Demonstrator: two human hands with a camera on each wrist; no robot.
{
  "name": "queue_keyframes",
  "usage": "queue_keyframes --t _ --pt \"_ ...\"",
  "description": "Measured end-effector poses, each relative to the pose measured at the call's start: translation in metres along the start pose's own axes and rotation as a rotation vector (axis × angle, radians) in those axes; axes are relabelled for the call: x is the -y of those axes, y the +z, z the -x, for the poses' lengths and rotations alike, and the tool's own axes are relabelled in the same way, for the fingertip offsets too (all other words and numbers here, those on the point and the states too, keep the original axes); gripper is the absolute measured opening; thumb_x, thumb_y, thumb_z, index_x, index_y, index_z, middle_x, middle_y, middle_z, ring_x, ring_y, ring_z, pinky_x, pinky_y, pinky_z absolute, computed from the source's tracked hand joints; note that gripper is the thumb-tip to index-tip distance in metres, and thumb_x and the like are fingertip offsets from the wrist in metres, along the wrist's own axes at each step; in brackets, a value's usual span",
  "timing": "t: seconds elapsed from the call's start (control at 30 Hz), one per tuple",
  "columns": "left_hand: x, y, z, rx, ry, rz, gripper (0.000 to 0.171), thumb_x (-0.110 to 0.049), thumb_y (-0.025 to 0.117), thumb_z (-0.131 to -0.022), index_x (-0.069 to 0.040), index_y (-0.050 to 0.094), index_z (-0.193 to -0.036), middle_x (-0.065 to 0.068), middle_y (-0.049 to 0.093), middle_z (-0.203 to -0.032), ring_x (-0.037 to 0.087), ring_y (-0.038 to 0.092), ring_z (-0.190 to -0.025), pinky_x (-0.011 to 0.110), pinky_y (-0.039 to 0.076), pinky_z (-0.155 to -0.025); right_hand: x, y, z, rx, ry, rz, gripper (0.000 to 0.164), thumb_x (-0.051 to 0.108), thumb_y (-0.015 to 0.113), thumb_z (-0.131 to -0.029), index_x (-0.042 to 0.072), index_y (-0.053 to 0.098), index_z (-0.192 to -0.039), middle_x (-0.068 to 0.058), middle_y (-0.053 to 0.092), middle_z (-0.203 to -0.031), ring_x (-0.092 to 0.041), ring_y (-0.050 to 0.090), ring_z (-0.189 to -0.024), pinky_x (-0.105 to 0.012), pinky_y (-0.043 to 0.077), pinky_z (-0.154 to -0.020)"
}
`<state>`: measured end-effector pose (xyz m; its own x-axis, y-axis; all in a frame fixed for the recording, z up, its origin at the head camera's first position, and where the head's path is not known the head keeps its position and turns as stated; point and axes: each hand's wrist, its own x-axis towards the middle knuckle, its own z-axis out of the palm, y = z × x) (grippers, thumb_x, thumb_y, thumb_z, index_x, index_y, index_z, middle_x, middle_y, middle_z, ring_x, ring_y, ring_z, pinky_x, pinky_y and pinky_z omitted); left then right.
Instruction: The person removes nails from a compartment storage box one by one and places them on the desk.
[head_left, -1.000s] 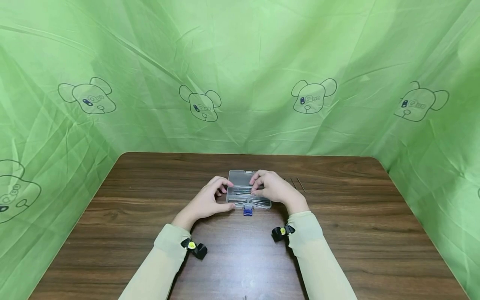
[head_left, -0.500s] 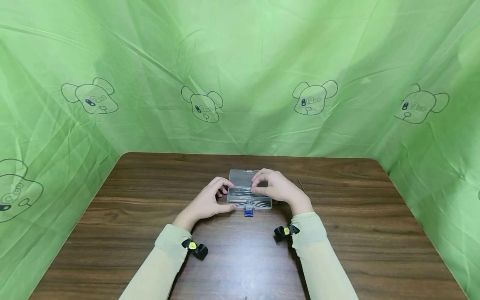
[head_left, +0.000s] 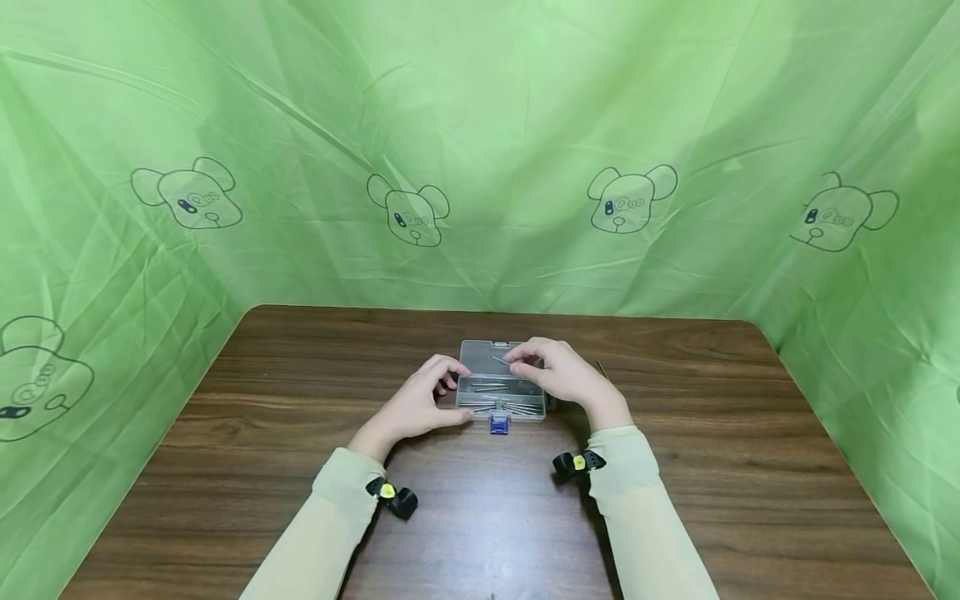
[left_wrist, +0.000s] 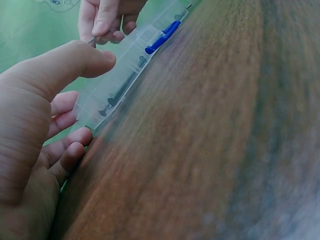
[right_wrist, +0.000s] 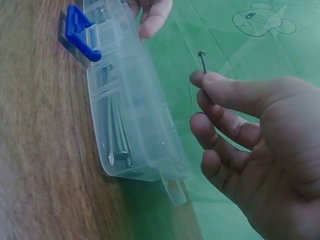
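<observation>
A clear plastic compartment box (right_wrist: 145,110) sits on the table with its lid (head_left: 476,358) folded back. Several nails (right_wrist: 117,130) lie inside its compartments, and a blue clasp (head_left: 498,426) hangs at the front. My left hand (head_left: 420,400) holds the left end of the box, thumb by the front corner and fingers curved along the side. Between the thumb and forefinger of my right hand (head_left: 566,375) a thin nail (right_wrist: 202,59) is pinched, head outward, raised over the back of the box. The right hand covers part of the lid in the head view.
On the brown wooden table (head_left: 712,467), a thin dark nail-like piece (head_left: 602,368) shows just behind the right hand. Green cloth (head_left: 480,125) printed with cartoon heads surrounds the table's back and sides. Both wrists carry small black cameras (head_left: 572,464).
My right hand has risen out of the box's compartment and shifted slightly right, with a nail now showing in its fingertips. The left hand keeps its place at the box's left end.
</observation>
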<state>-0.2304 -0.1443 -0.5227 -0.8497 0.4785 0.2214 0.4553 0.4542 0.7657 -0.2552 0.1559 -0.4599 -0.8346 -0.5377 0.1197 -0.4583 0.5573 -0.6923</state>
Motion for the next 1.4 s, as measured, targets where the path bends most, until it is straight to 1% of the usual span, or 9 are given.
queue_keyframes --t 0.07,0.2,0.33,0.47,0.67,0.77,0.97,1.2,1.4 --pt "0.0 -0.001 0.0 -0.001 0.0 -0.002 0.061 -0.03 0.097 -0.083 -0.016 0.067 -0.134 0.001 0.061 -0.123 0.017 0.059 -0.104 0.036 0.052 -0.087 0.0 -0.001 0.001 -0.012 -0.015 0.001 0.018 0.018 0.073 -0.106 0.013 0.081 -0.121 0.001 0.076 -0.113 -0.017 0.067 -0.102 -0.045 0.056 -0.09" --pt "-0.002 -0.002 0.0 -0.002 0.007 -0.001 0.061 -0.029 0.097 -0.083 -0.015 0.067 -0.134 0.001 0.061 -0.123 0.017 0.059 -0.103 0.035 0.052 -0.087 0.001 -0.003 0.002 -0.038 -0.021 -0.008 0.013 0.019 0.072 -0.107 0.016 0.081 -0.117 0.003 0.075 -0.112 -0.016 0.065 -0.101 -0.041 0.055 -0.088" --pt "-0.002 -0.002 0.001 0.002 0.008 -0.003 0.061 -0.032 0.096 -0.084 -0.017 0.066 -0.135 0.0 0.061 -0.122 0.016 0.058 -0.103 0.035 0.051 -0.086 0.004 -0.005 0.003 -0.062 -0.007 -0.049 0.013 0.022 0.072 -0.108 0.015 0.08 -0.116 0.005 0.074 -0.106 -0.016 0.066 -0.098 -0.037 0.054 -0.086" --pt "-0.001 -0.001 0.002 0.006 -0.007 -0.005 0.061 -0.033 0.097 -0.084 -0.02 0.066 -0.135 -0.002 0.06 -0.121 0.016 0.058 -0.103 0.035 0.051 -0.087 0.008 -0.009 0.007 -0.061 0.003 -0.084 0.014 0.025 0.073 -0.108 0.014 0.079 -0.114 0.005 0.073 -0.099 -0.017 0.066 -0.093 -0.035 0.054 -0.084" --pt "0.001 -0.001 0.002 0.006 -0.011 0.0 0.06 -0.034 0.096 -0.085 -0.021 0.066 -0.135 -0.001 0.06 -0.121 0.017 0.058 -0.102 0.036 0.051 -0.087 0.01 -0.022 0.018 -0.063 -0.002 -0.051 0.008 0.023 0.075 -0.106 0.017 0.078 -0.109 0.007 0.073 -0.096 -0.014 0.066 -0.088 -0.031 0.054 -0.078" --pt "0.0 0.0 0.002 0.007 -0.013 0.0 0.06 -0.033 0.096 -0.084 -0.02 0.067 -0.135 0.0 0.061 -0.121 0.017 0.058 -0.101 0.036 0.05 -0.087 0.008 -0.031 0.025 -0.081 -0.001 -0.026 0.006 0.021 0.075 -0.105 0.017 0.078 -0.109 0.007 0.074 -0.094 -0.014 0.067 -0.086 -0.031 0.054 -0.076" --pt "-0.001 0.0 0.001 0.006 -0.001 0.005 0.059 -0.031 0.096 -0.084 -0.018 0.067 -0.134 0.003 0.061 -0.121 0.017 0.059 -0.103 0.036 0.051 -0.088 -0.008 -0.05 0.046 -0.152 0.045 0.031 0.007 0.021 0.077 -0.103 0.016 0.079 -0.108 0.006 0.075 -0.093 -0.014 0.067 -0.084 -0.029 0.053 -0.074" --pt "-0.003 0.001 0.001 0.014 -0.001 -0.001 0.06 -0.03 0.097 -0.084 -0.019 0.067 -0.134 0.002 0.061 -0.122 0.017 0.059 -0.104 0.035 0.051 -0.088 -0.039 -0.071 0.075 -0.215 0.147 0.106 0.01 0.025 0.078 -0.104 0.016 0.078 -0.108 0.004 0.076 -0.094 -0.015 0.067 -0.081 -0.03 0.052 -0.074" --pt "-0.003 0.0 0.002 0.011 -0.008 -0.003 0.061 -0.032 0.097 -0.085 -0.02 0.066 -0.136 -0.001 0.06 -0.123 0.017 0.058 -0.103 0.036 0.051 -0.087 -0.063 -0.087 0.091 -0.272 0.227 0.147 0.016 0.029 0.078 -0.103 0.013 0.078 -0.107 0.001 0.076 -0.091 -0.017 0.067 -0.077 -0.032 0.05 -0.07"
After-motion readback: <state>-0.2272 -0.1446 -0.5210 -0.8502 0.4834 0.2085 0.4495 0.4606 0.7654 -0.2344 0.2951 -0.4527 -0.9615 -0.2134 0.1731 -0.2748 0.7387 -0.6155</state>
